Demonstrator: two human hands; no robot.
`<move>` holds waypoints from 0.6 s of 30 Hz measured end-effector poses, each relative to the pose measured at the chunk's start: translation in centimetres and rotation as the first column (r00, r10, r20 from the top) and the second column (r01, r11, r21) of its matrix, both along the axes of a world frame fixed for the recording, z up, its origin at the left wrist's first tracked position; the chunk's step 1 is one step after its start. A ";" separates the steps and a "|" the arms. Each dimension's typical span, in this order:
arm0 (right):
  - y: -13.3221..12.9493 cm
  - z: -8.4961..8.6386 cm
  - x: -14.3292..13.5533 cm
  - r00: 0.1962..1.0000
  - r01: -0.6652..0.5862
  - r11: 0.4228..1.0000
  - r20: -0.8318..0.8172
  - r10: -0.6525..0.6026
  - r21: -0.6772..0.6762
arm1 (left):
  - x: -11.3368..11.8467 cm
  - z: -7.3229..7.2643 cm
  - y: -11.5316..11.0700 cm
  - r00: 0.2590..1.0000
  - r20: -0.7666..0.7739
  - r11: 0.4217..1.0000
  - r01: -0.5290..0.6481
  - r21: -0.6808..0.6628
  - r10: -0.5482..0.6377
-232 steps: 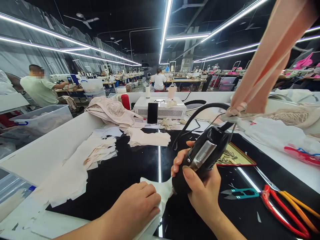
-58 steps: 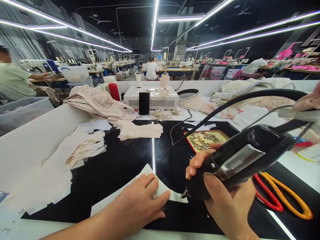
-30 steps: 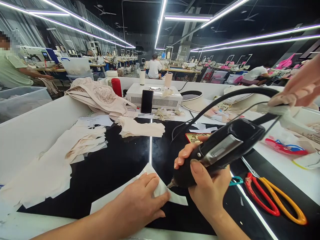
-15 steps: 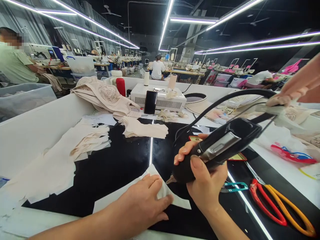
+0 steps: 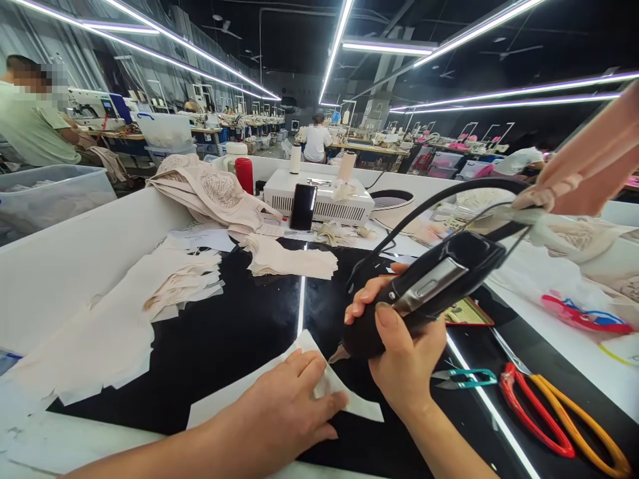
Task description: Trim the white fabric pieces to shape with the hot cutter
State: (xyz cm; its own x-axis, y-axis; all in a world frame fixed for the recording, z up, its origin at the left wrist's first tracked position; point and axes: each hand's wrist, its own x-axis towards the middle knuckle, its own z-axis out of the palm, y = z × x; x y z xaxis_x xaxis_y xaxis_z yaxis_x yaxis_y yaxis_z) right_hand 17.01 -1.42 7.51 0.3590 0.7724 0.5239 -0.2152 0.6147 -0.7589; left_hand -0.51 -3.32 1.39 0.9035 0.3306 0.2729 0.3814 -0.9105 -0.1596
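Observation:
My left hand (image 5: pixel 299 402) lies on a white, curved fabric piece (image 5: pixel 367 406) and presses it to the black table top (image 5: pixel 239 346). Its fingers rest on the cloth, with the thumb apart. Wrapped round a black corded hand tool (image 5: pixel 424 289) is my right hand (image 5: pixel 404 352). The tool leans up to the right. Its small metal tip (image 5: pixel 339 354) points down left beside the fabric's inner edge; whether it touches the cloth I cannot tell. A pink cloth strip (image 5: pixel 589 153) is tied near the tool's rear end and runs up right.
Teal thread snips (image 5: pixel 472 379) and red-and-orange-handled scissors (image 5: pixel 539 406) lie right of my right hand. A red-rimmed tray (image 5: pixel 469 313) is partly behind it. Cream fabric stacks (image 5: pixel 294 256) lie ahead and left. A phone (image 5: pixel 302 206) leans on a white box (image 5: pixel 279 189).
My right hand and the tool have shifted slightly left, and more of the tray and snips shows. My left hand stays on the fabric.

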 end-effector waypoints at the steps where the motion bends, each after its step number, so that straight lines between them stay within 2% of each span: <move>1: 0.0 0.0 0.0 1.000 0.001 1.000 0.005 -0.001 -0.001 | 0.0 -0.2 0.0 1.000 0.003 1.000 -0.001 -0.020 0.001; 5: 0.1 -0.2 -0.1 1.000 -0.005 1.000 0.009 0.005 -0.011 | -0.1 -0.8 0.0 0.999 0.028 0.995 -0.024 -0.099 0.026; 8: 0.3 -0.3 -0.3 1.000 -0.013 1.000 0.011 0.013 0.005 | -0.2 -0.9 0.0 0.998 0.050 0.994 -0.024 -0.105 0.029; 12: 0.5 -0.4 -0.5 1.000 -0.007 1.000 0.017 0.007 0.000 | -0.2 -0.6 0.0 0.998 0.058 0.996 -0.028 -0.089 0.034; 18: 0.4 0.2 -0.5 1.000 0.027 1.000 -0.012 -0.027 0.001 | -0.1 0.3 0.1 0.997 0.071 1.000 -0.022 0.020 0.020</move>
State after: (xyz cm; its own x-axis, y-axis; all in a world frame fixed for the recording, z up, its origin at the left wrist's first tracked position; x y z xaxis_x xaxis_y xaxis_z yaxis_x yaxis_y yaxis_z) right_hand 16.56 -0.99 7.67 0.3861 0.7616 0.5206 -0.2077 0.6216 -0.7553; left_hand -0.60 -3.23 1.68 0.8746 0.3428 0.3428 0.4114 -0.8989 -0.1508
